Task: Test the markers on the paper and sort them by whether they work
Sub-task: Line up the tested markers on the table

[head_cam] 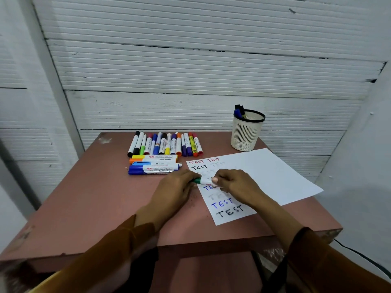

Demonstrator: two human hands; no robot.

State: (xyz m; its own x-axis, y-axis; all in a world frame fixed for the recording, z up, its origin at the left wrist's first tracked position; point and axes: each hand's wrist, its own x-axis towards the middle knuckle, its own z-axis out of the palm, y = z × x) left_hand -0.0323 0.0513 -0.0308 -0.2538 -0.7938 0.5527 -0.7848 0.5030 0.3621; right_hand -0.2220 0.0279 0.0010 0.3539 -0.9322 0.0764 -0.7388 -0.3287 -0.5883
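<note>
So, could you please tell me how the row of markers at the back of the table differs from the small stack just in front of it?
The back row holds many markers side by side, pointing away from the person; the front stack holds only a few, lying crosswise. The row mixes many cap colours; the stack shows yellow, orange and blue. Both lie capped on the table, apart from both hands.

I see a table (95, 197) with a matt, dull pink top, scuffed and chipped at its edges. The sheet of paper (275, 176) on it looks smooth and matt white. The markers (165, 144) have glossy plastic barrels with printed labels. The cup (246, 134) looks like cream plastic with slotted walls and a shiny black rim. My sleeves (118, 246) are soft brown cloth. The wall (190, 70) behind is ribbed white board, cracked in places.
</note>
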